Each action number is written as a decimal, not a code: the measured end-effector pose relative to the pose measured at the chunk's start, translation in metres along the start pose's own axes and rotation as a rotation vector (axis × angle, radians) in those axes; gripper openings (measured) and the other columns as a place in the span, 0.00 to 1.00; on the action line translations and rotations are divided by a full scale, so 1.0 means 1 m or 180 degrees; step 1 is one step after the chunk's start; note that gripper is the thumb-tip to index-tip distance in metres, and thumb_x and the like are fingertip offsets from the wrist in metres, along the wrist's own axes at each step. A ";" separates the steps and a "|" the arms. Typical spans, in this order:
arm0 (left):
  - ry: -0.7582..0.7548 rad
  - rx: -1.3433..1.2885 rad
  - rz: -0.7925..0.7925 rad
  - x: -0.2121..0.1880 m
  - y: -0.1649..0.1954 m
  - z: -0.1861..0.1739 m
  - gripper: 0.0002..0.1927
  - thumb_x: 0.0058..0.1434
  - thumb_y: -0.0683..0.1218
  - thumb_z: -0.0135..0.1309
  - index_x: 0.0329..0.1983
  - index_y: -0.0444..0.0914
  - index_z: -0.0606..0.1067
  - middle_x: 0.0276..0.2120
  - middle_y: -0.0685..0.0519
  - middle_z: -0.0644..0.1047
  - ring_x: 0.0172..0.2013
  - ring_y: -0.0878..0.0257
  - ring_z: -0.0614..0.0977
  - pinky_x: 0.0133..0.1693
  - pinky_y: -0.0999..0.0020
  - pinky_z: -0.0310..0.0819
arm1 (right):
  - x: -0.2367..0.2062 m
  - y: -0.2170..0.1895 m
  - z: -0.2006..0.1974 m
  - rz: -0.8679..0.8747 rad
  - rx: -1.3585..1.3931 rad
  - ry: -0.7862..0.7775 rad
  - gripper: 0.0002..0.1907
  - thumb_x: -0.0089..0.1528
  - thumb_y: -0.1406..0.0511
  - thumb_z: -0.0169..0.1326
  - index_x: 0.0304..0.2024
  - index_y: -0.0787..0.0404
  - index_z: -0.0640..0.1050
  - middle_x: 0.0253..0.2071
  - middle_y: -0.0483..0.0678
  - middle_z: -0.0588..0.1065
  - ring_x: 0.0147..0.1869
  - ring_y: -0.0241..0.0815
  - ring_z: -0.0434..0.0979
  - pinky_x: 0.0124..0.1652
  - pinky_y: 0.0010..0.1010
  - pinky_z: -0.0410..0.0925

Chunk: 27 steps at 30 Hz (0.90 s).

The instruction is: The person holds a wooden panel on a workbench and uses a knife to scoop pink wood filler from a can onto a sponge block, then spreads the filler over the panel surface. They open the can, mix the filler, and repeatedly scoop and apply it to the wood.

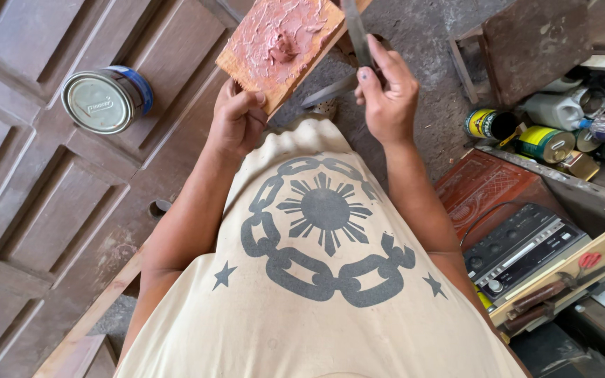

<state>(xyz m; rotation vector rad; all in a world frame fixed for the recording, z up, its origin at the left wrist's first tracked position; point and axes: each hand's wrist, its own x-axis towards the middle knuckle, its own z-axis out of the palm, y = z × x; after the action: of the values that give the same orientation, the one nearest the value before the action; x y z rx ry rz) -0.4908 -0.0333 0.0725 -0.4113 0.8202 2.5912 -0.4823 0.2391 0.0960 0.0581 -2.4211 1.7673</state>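
Looking down past our cream shirt with its grey chain-and-sun print [325, 238], we've got both hands up at the far end of the view. Our left hand [238, 120] is curled tight around the near corner of one small rectangular wooden board smeared with thick pinkish-red putty [278, 38], fingers wrapped over its edge, the board tilted. Our right hand [386, 94] is closed on one flat grey metal putty knife [356, 31], thumb and fingers pinching the blade, which runs up along the right edge of the board and looks to be touching it there. A second bit of grey metal [330, 89] pokes out between the two hands, though what it is we can't tell.

Off to the left, one round tin with a silver lid and blue band [106, 99] sits on one large brown panelled wooden door [43, 203] lying flat. Far right, we count two yellow-and-green cans [519, 133] lying on their sides beside one white plastic jug [556, 110]. Nearer on the right sits one reddish carved wooden panel [481, 185], and just beside it one black-and-silver radio set [519, 248]. Near right, one pale wooden plank [561, 276] carries two dark-handled tools [537, 301].
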 end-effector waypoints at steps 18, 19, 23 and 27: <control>-0.0196 -0.0386 0.0114 -0.002 0.006 -0.011 0.31 0.58 0.35 0.58 0.64 0.28 0.63 0.58 0.43 0.75 0.59 0.54 0.78 0.65 0.58 0.73 | -0.031 -0.042 0.005 -0.0494 -0.0435 -0.0698 0.17 0.68 0.77 0.58 0.58 0.62 0.80 0.47 0.50 0.74 0.43 0.38 0.75 0.40 0.28 0.70; -0.0176 -0.0353 0.0095 -0.001 0.004 -0.009 0.31 0.59 0.35 0.58 0.65 0.27 0.63 0.58 0.42 0.75 0.59 0.53 0.78 0.64 0.58 0.73 | -0.029 -0.047 0.007 -0.0544 -0.0510 -0.0721 0.18 0.66 0.77 0.59 0.58 0.62 0.80 0.47 0.50 0.73 0.41 0.38 0.74 0.38 0.28 0.69; -0.0264 -0.0347 0.0042 0.001 0.002 -0.003 0.31 0.61 0.34 0.57 0.66 0.27 0.62 0.59 0.40 0.74 0.58 0.52 0.78 0.63 0.54 0.73 | -0.022 -0.058 0.020 -0.0651 -0.0868 -0.0769 0.23 0.64 0.79 0.61 0.60 0.59 0.80 0.46 0.51 0.70 0.37 0.38 0.73 0.36 0.29 0.70; -0.0200 -0.0575 0.0063 0.000 0.003 -0.002 0.30 0.60 0.35 0.56 0.66 0.27 0.61 0.59 0.39 0.74 0.60 0.50 0.78 0.65 0.50 0.73 | -0.026 -0.052 0.023 -0.0684 -0.1004 -0.0914 0.25 0.67 0.79 0.58 0.64 0.55 0.79 0.46 0.51 0.69 0.40 0.39 0.75 0.39 0.29 0.72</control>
<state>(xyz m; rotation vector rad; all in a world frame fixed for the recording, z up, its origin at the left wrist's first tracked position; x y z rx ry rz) -0.4917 -0.0367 0.0725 -0.3722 0.5738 2.6919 -0.4523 0.1995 0.1349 0.5487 -2.7368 1.3491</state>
